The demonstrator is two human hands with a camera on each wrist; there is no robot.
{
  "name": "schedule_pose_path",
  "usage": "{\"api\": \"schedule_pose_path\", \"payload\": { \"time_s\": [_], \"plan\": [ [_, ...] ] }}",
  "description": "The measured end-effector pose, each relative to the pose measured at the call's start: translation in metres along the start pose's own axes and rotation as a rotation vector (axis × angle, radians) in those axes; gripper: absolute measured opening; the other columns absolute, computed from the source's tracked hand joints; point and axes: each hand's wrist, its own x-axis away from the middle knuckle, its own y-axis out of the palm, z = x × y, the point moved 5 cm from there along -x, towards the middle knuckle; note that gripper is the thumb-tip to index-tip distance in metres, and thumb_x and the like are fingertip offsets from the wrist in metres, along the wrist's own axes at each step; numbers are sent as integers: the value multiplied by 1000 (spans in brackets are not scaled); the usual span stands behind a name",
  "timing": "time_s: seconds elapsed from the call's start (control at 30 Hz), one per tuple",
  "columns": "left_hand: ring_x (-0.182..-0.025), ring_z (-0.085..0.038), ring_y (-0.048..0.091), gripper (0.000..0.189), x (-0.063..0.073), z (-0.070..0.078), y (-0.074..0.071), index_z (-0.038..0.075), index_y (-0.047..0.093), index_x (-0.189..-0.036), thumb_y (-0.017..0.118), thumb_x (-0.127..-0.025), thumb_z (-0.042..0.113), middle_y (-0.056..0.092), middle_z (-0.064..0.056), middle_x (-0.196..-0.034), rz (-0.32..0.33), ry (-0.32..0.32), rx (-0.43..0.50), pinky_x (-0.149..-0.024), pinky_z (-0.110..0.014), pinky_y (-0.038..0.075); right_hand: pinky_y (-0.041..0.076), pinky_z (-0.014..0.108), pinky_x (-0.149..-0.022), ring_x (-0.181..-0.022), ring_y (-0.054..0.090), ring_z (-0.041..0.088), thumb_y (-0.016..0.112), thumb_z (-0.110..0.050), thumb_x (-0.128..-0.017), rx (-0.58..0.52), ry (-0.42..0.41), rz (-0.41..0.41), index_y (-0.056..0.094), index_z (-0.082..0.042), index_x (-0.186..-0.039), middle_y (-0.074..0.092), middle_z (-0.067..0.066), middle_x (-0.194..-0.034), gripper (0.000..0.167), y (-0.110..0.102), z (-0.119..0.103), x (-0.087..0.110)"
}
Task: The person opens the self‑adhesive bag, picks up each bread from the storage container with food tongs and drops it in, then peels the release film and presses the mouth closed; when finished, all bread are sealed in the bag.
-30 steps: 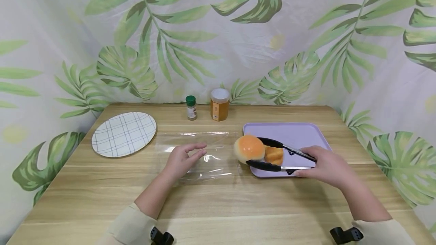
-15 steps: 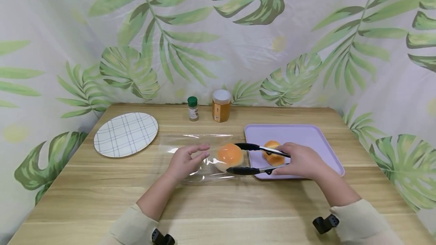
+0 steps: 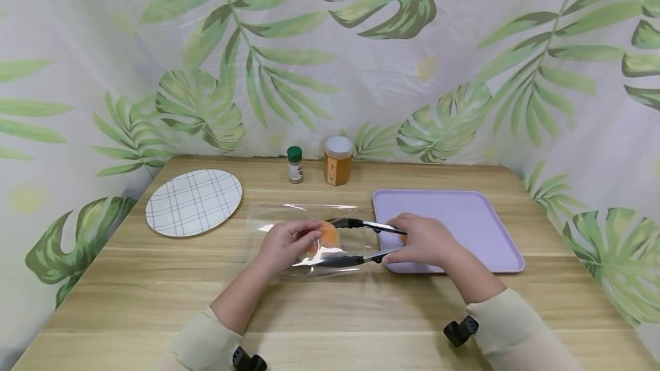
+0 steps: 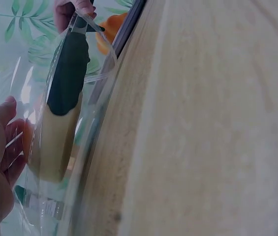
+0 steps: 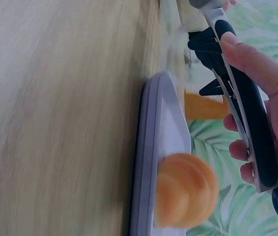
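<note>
Two hands are at work: the left hand [image 3: 289,245] is at a clear bag [image 3: 299,213], though I cannot tell if it pinches it, and the right hand [image 3: 428,240] grips black and silver tongs [image 5: 253,115]. Inside the bag, between the tong ends, is a round bun [image 3: 329,235] with an orange top and pale sides. Past that, more orange bread [image 5: 185,191] lies on a purple tray [image 3: 454,216], and a green-topped shaker [image 3: 295,165] and a jar [image 3: 338,162] stand behind.
</note>
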Motion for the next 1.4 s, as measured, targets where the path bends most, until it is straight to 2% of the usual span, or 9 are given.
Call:
{"api": "schedule_pose_path", "payload": {
  "time_s": [0.1, 0.23, 0.5, 0.63, 0.73, 0.9, 1.17, 1.4],
  "plan": [
    [-93, -18, 69, 21, 0, 1, 0, 9, 75, -109, 72, -90, 17, 75, -6, -107, 4, -1, 6, -78, -26, 58, 53, 37, -72, -86, 63, 15, 79, -61, -67, 0, -25, 3, 65, -14, -125, 68, -1, -110, 76, 2, -7, -5],
    [-92, -15, 69, 21, 0, 0, 1, 11, 75, -108, 72, -89, 19, 75, -4, -107, 4, -3, 3, -76, -21, 55, 55, 44, -85, -104, 67, 25, 77, -65, -67, 19, -40, -3, 64, -11, -128, 67, 3, -121, 82, 4, -15, -10],
    [-89, -14, 67, 20, 0, 2, 1, 10, 75, -108, 71, -89, 14, 74, -7, -111, 6, 13, 9, -73, -20, 55, 56, 44, -84, -112, 65, 24, 76, -66, -68, 16, -8, -43, 61, -13, -132, 64, 2, -130, 85, 7, -26, -18],
    [-90, -14, 68, 19, 0, 4, 1, 10, 76, -107, 72, -88, 13, 75, -7, -110, 18, 31, -5, -73, -21, 55, 56, 43, -89, -115, 64, 25, 76, -65, -69, 2, -28, -57, 60, -11, -133, 63, 5, -131, 85, 9, -31, -22],
    [-82, -11, 64, 19, 0, 5, 1, 10, 76, -107, 72, -88, 14, 75, -7, -110, 13, 33, -7, -69, -20, 53, 55, 44, -92, -118, 63, 26, 75, -65, -69, 11, -45, -54, 60, -12, -133, 62, 5, -133, 85, 11, -35, -25],
    [-74, -6, 57, 19, -1, 5, 1, 9, 76, -106, 72, -88, 14, 75, -8, -109, 10, 28, -16, -63, -19, 49, 52, 45, -98, -124, 59, 27, 75, -65, -69, 5, -45, -61, 60, -12, -133, 60, 7, -138, 85, 15, -37, -30],
    [-66, -6, 53, 19, 0, 5, -1, 10, 76, -106, 72, -89, 16, 76, -8, -98, 14, 8, -30, -58, -20, 46, 52, 46, -98, -123, 60, 26, 76, -62, -70, 2, -58, -54, 58, -13, -135, 60, 4, -138, 83, 16, -41, -37],
    [-69, -7, 53, 19, 1, -1, 1, 12, 76, -107, 71, -90, 18, 76, -6, -104, 6, -7, -38, -60, -19, 46, 51, 47, -100, -125, 58, 27, 77, -64, -70, -4, -47, -71, 57, -11, -136, 59, 5, -139, 87, 17, -41, -38]
  ]
}}
